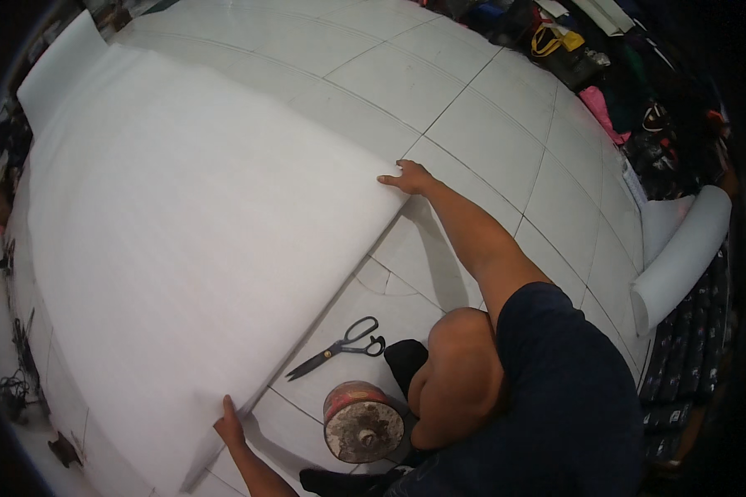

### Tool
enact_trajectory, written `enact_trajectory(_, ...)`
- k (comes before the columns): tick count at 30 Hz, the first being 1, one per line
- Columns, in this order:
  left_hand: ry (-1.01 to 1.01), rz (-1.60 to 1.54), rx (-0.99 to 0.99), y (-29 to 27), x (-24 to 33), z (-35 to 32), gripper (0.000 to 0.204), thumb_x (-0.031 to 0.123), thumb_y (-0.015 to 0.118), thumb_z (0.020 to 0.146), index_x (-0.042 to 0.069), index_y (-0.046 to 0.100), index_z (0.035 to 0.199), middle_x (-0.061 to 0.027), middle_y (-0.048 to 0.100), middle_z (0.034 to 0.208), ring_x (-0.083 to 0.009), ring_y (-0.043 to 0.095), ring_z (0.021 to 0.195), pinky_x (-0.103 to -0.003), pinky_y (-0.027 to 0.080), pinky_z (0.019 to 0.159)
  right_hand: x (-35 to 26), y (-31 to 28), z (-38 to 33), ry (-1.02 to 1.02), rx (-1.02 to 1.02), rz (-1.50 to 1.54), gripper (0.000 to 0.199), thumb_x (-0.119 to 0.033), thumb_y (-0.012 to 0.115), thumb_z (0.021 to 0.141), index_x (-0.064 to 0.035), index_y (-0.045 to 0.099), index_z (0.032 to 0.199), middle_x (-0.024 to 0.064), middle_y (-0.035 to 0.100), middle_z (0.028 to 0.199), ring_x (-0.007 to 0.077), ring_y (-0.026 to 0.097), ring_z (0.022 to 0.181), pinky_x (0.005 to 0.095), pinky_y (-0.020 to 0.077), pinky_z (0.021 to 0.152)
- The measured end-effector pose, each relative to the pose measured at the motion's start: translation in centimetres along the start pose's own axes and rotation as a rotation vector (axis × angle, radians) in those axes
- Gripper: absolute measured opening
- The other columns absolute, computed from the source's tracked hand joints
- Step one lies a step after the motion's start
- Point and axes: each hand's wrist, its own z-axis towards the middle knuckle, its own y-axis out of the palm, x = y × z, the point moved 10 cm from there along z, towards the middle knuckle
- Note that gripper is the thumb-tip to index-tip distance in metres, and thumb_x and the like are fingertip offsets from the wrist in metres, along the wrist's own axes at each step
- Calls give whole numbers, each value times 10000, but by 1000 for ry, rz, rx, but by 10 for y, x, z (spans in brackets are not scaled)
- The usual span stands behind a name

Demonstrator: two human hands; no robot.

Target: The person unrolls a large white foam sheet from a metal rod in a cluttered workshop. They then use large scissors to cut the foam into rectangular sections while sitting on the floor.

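White sheet (182, 215), pinched by left hand (231, 427), lower left, and right hand (409, 178), upper centre, seems mid-alignment; even tension likely needed next.

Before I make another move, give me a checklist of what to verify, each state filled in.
1. Right hand on the wide, thin white sheet: ok, thumb on top near the right end of the near edge.
2. Left hand on the same edge: ok, thumb on top, other fingers hidden.
3. Sheet flat throughout: not ok, its far-left end curls up.
4. Dark metal scissors closed: ok, the blades look together.
5. Scissor tip apart from the sheet: cannot tell, it lies very close to the edge.
6. Red-sided round block with a worn, pale top apart from the sheet: ok.
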Motion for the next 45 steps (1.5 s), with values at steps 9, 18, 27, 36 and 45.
enact_trajectory(9,-147,-405,480,-35,-8,-34,652,416,756,813,-108,586,1161,-159,633,1132,-230,610,959,-391,495,890,1,26,15,73,-213,-229,1013,-635,672,774,96,358,1400,271,392,1443,363,396,1342,425,343,1105)
enact_trajectory(18,335,208,597,-71,58,-47,912,407,816,726,38,349,1418,-218,322,1442,-398,306,1350,-515,268,1120,1,36,18,68,-226,-144,985,-616,672,781,145,399,1344,304,471,1360,383,496,1256,446,413,1041)
enact_trajectory(27,651,914,-175,63,75,-27,866,628,559,834,211,242,1524,-190,139,1581,-410,146,1447,-617,95,1142,54,27,80,-6,-158,-356,1056,-662,633,786,163,337,1374,319,408,1411,387,422,1323,426,362,1088)
enact_trajectory(36,632,889,-187,51,66,-34,869,675,481,856,225,184,1537,-157,86,1597,-354,81,1470,-573,44,1165,-176,27,-103,-815,144,-217,612,-225,691,880,-89,404,1403,170,508,1304,311,605,1062,421,510,893)
enact_trajectory(45,664,912,-92,50,72,-38,842,627,569,826,199,312,1503,-164,197,1573,-356,177,1453,-570,72,1162,-257,124,-497,-1788,-1142,-248,591,-419,718,781,-121,486,1236,127,630,841,326,659,816,453,511,656)
